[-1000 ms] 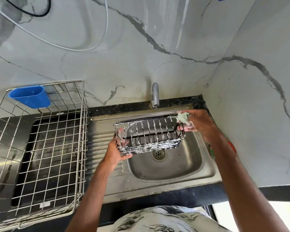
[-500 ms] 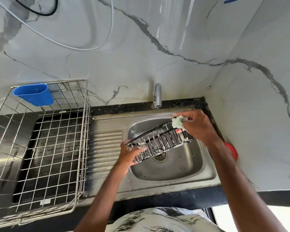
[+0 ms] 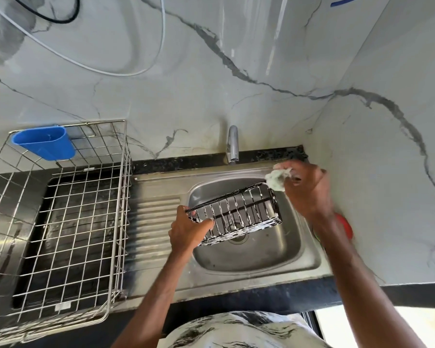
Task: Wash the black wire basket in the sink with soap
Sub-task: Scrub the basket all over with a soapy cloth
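The black wire basket (image 3: 239, 213), streaked with white soap foam, hangs tilted over the steel sink (image 3: 251, 252), its right end higher. My left hand (image 3: 186, 229) grips its lower left end. My right hand (image 3: 305, 189) holds a pale green soapy scrub pad (image 3: 276, 180) just above the basket's upper right corner. Whether the pad touches the wire I cannot tell. The tap (image 3: 232, 144) stands behind the basin, with no water seen running.
A large steel wire dish rack (image 3: 60, 222) fills the counter on the left, with a blue plastic cup holder (image 3: 45, 143) hung on its back rim. A red object (image 3: 345, 226) lies by the right wall, partly behind my right arm. Marble walls close the back and right.
The basket was turned from a level, side-on pose to a tilt, then shifted a little lower. My right hand with the pad rose up off the basket's right end.
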`<action>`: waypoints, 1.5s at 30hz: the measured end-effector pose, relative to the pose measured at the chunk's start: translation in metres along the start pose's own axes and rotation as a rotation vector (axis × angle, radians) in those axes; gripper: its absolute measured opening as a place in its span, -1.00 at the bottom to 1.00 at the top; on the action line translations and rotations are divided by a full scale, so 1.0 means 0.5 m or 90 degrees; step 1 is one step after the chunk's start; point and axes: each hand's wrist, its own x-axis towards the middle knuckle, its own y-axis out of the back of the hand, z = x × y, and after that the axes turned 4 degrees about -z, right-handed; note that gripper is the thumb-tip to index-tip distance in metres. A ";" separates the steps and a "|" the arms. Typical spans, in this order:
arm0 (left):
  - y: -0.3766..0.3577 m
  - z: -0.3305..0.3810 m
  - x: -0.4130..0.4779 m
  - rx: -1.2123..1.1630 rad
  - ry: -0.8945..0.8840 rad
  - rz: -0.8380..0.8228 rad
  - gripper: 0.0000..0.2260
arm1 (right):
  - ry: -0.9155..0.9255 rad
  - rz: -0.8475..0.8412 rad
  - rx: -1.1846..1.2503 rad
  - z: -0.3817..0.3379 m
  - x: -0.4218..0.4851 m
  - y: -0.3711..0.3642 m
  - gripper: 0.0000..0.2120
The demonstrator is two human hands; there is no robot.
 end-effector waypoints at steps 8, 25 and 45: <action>-0.015 0.031 -0.020 0.070 -0.027 0.006 -0.38 | 0.299 -0.192 -0.077 -0.041 -0.098 -0.170 -0.61; 0.017 0.015 0.007 0.067 0.028 -0.007 -0.29 | 0.279 0.006 -0.053 0.037 -0.113 -0.136 -0.75; 0.016 0.011 0.004 0.033 0.060 -0.049 -0.33 | -0.031 0.097 0.255 0.021 -0.142 -0.130 -0.51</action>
